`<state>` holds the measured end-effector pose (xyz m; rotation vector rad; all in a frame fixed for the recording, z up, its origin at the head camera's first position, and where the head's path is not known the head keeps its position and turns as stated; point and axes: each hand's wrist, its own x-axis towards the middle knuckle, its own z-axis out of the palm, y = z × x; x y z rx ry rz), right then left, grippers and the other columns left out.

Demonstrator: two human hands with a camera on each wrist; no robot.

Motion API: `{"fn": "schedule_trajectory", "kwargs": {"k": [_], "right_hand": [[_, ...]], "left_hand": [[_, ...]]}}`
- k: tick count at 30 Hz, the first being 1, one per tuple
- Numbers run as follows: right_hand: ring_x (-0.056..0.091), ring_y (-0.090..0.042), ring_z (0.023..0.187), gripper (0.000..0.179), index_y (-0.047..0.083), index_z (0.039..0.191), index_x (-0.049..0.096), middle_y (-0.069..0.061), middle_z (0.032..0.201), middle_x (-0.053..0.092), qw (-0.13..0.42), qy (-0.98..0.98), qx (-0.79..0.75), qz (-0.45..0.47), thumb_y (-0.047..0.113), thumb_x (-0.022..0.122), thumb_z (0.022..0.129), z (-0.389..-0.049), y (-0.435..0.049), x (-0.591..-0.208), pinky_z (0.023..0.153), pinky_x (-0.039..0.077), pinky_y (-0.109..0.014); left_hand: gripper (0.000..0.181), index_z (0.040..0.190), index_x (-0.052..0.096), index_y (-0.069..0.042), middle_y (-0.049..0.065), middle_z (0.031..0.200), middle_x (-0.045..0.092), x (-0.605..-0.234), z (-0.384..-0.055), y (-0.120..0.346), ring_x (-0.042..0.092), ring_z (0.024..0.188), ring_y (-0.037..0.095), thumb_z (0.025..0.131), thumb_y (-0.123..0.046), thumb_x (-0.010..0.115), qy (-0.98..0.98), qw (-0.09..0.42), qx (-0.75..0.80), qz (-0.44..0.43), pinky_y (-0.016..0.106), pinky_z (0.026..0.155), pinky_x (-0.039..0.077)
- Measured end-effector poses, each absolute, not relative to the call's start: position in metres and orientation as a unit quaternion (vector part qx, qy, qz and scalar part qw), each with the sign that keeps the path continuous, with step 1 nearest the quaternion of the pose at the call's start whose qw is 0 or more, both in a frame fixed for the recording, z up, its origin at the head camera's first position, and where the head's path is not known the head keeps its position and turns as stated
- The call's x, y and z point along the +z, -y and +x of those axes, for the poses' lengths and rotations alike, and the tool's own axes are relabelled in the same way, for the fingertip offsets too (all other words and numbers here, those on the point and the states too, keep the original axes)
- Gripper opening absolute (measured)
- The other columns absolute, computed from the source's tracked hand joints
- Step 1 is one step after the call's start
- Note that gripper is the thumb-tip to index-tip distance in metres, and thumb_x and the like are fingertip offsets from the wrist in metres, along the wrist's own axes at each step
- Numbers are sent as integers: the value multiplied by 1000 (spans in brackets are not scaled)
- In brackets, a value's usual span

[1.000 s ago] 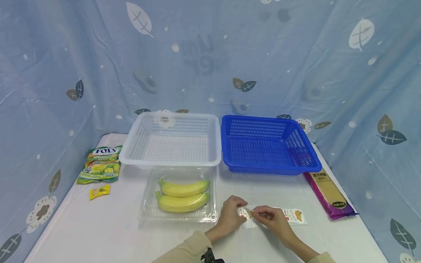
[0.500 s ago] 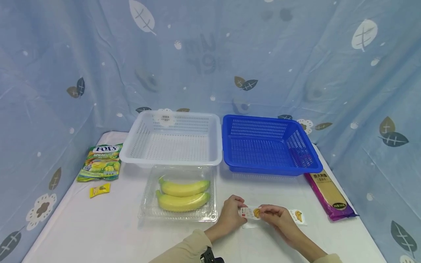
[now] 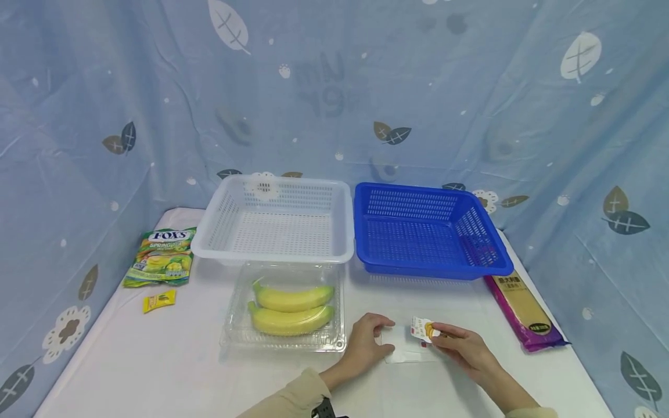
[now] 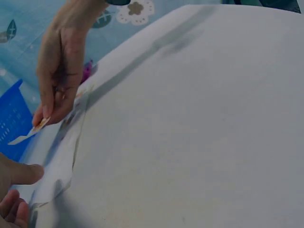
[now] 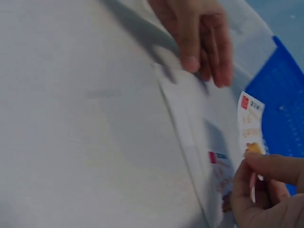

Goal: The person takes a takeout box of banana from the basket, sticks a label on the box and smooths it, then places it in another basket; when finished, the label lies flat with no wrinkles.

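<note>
My right hand (image 3: 467, 350) pinches a peeled sticker (image 3: 420, 328) by its end, between thumb and forefinger. White with a banana picture and red print, the sticker (image 5: 250, 124) is held up over a white backing strip (image 3: 399, 350) lying on the table. Another printed label (image 5: 221, 178) is still on the strip, under the right hand. At the strip's left end is my left hand (image 3: 366, 343), thumb and fingers spread apart with nothing between them. A clear plastic box (image 3: 235, 337) with two bananas (image 3: 292, 321) inside stands left of that hand.
Behind are a white basket (image 3: 272, 259) and a blue basket (image 3: 418, 269). A purple-edged pasta packet (image 3: 524, 310) lies at the right. At the left are a green candy bag (image 3: 161, 258) and a small yellow sweet (image 3: 159, 301). Patterned blue cloth (image 3: 334, 87) encloses the table.
The right hand has peeled the sticker off the backing strip and lifted it to the right. The left hand has let go of the strip's end, its fingers opening slightly.
</note>
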<state>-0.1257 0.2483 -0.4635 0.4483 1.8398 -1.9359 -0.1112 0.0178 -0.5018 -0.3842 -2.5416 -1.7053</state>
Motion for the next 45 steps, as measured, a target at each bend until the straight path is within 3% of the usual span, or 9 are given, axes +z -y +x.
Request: {"fn": "schedule_trajectory", "kwargs": {"k": [7,14,22,27,33,36,39,41,45], "right_hand": [[65,-9,87,25,15,97,74,6,99,67,260,-643,-712,110,-5,64,87,-131,-268,-458,81,54,-24],[64,-8,92,28,1,115,67,3,104,66,250,-652,-709,103,-4,64,87,-135,-257,-456,83,53,-25],[63,-10,93,38,-8,123,60,-2,110,63,235,-665,-702,99,-4,66,86,-139,-242,-448,84,53,-26],[62,-10,95,32,-3,119,64,-2,110,64,249,-650,-715,66,-4,64,87,-141,-237,-443,84,53,-25],[64,-11,93,28,-2,116,65,0,105,65,249,-643,-723,49,-3,64,88,-145,-228,-431,84,53,-23],[64,-11,93,31,-5,119,63,0,106,64,245,-646,-722,32,-3,64,88,-149,-222,-424,85,52,-24],[64,-10,94,33,-8,121,60,1,107,64,243,-652,-718,25,-3,63,88,-152,-215,-418,86,52,-24],[64,-9,94,35,-10,123,58,1,109,63,245,-654,-716,22,-3,62,89,-153,-211,-414,86,52,-24],[64,-10,94,38,-12,125,56,-2,108,63,243,-645,-724,26,-4,64,88,-153,-200,-410,87,52,-25]], "left_hand": [[35,107,68,-6,3,108,64,-488,-100,-13,62,100,24,75,4,77,758,-7,-640,-124,22,82,53],[31,110,67,-6,6,113,64,-452,-79,18,61,103,18,81,0,73,686,-58,-709,-153,23,83,53],[31,114,64,0,15,117,62,-422,-67,86,61,104,18,84,-2,72,690,-52,-710,-134,28,84,54],[32,113,63,3,21,119,60,-411,-61,145,62,105,19,83,0,72,731,5,-670,-128,30,84,54],[32,112,64,2,11,111,63,-410,-58,219,64,98,5,81,9,70,801,155,-574,-69,25,78,55],[34,113,65,1,10,113,63,-419,-61,246,61,102,-2,81,11,69,827,196,-525,-52,20,77,53],[40,118,64,-3,12,128,56,-432,-64,262,50,114,-8,80,6,73,849,172,-495,-71,19,81,52],[50,124,62,-6,12,141,46,-440,-66,269,41,123,-8,77,0,77,860,132,-483,-98,27,84,53],[71,135,55,-7,12,158,19,-453,-71,273,34,137,29,69,-7,83,858,54,-487,-153,44,86,52]]}}
